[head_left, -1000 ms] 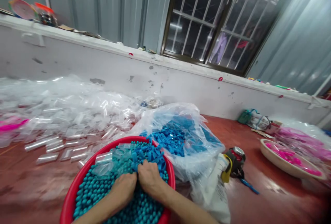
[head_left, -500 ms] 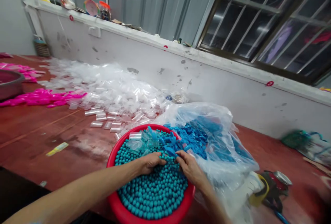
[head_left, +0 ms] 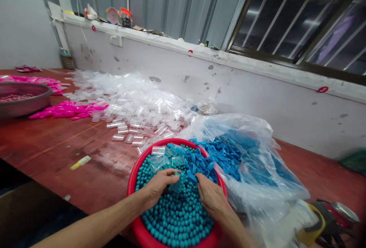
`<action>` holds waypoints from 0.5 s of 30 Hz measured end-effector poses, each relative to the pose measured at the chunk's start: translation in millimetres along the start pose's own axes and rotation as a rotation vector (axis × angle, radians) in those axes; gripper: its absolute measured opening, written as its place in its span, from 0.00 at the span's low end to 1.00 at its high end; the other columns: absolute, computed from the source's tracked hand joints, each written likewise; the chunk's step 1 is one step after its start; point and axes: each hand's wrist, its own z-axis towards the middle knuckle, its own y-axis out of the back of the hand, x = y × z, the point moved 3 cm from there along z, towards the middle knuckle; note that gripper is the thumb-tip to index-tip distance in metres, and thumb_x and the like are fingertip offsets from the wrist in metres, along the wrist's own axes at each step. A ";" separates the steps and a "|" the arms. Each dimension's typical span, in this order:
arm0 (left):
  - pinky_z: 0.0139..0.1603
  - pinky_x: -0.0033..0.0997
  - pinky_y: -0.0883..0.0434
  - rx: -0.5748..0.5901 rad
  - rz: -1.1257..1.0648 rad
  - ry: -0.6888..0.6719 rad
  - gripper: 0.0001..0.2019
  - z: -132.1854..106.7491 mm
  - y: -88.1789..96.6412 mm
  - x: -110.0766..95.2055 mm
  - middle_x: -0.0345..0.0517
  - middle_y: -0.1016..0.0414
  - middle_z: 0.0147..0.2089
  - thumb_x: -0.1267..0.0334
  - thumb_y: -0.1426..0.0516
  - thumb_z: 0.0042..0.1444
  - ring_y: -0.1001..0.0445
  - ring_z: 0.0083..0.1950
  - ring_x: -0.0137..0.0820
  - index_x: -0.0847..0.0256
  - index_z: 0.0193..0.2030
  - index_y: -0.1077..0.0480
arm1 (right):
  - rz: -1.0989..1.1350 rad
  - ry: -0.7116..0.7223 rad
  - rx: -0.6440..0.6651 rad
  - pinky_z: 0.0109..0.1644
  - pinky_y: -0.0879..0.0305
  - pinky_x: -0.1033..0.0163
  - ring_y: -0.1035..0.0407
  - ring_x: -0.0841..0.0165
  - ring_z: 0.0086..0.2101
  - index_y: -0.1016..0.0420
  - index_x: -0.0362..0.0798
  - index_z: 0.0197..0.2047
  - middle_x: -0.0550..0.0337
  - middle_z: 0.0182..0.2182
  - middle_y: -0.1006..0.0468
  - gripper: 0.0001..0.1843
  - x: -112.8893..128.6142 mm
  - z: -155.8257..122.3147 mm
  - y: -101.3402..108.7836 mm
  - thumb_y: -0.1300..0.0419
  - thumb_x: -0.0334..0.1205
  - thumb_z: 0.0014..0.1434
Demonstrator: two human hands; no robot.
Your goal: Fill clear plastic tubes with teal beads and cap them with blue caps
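A person's two bare hands work inside a red basin (head_left: 134, 187) heaped with teal beads (head_left: 177, 219), which stands at the near edge of a dark red counter (head_left: 57, 148). The left hand (head_left: 158, 184) lies on the beads with its fingers (head_left: 170, 173) curled and clenched on a small clear pouch (head_left: 175, 186) that sits between the two hands. The right hand (head_left: 211, 197) rests just beside it, palm down on the beads, its fingers (head_left: 200, 179) reaching into a cluster of blue plastic pieces (head_left: 197, 163) at the far side of the basin; whether they grip anything cannot be told. More empty clear pouches (head_left: 160, 155) lie on the beads at the basin's far rim. Touching the basin on the right, a large clear plastic sack (head_left: 257, 133) lies open on its side, full of the same blue pieces. Behind the basin a wide drift of small clear bags (head_left: 128, 101) spreads across the counter to the white wall (head_left: 257, 91). Farther left, well apart from the hands, bright pink pieces (head_left: 67, 110) lie scattered beside a metal bowl (head_left: 27, 101). A yellow slip (head_left: 81, 162) lies alone on the counter to the left of the basin. A barred window (head_left: 300, 19) stands above the wall's ledge at upper right.
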 end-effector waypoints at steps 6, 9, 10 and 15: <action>0.20 0.21 0.41 0.019 0.213 -0.164 0.12 -5.5 -8.9 3.7 0.33 0.35 0.23 0.56 0.46 0.47 0.34 0.22 0.25 0.60 0.37 0.37 | 0.674 0.021 -0.042 0.26 0.43 0.68 0.37 0.69 0.24 0.41 0.49 0.53 0.63 0.24 0.32 0.19 5.5 8.0 -0.6 0.55 0.45 0.59; 0.14 0.20 0.43 0.036 0.254 -0.159 0.11 -9.1 -14.2 5.5 0.32 0.38 0.21 0.56 0.49 0.49 0.36 0.18 0.24 0.59 0.37 0.40 | 0.815 0.066 -0.016 0.24 0.44 0.69 0.40 0.71 0.22 0.35 0.49 0.48 0.66 0.21 0.35 0.17 18.0 7.1 -6.3 0.53 0.45 0.58; 0.13 0.19 0.44 0.016 0.271 -0.174 0.10 -10.4 -13.9 5.1 0.31 0.39 0.20 0.57 0.49 0.48 0.37 0.16 0.23 0.59 0.36 0.40 | 0.798 0.064 -0.013 0.24 0.45 0.69 0.41 0.72 0.22 0.33 0.49 0.46 0.66 0.20 0.35 0.17 20.8 5.8 -7.0 0.53 0.45 0.58; 0.12 0.18 0.46 -0.078 0.354 -0.190 0.08 -14.1 -3.1 2.3 0.30 0.41 0.19 0.59 0.51 0.50 0.40 0.15 0.21 0.60 0.33 0.40 | 0.540 0.128 0.075 0.29 0.44 0.68 0.39 0.71 0.25 0.27 0.49 0.36 0.64 0.23 0.32 0.13 17.4 -2.9 6.4 0.50 0.44 0.57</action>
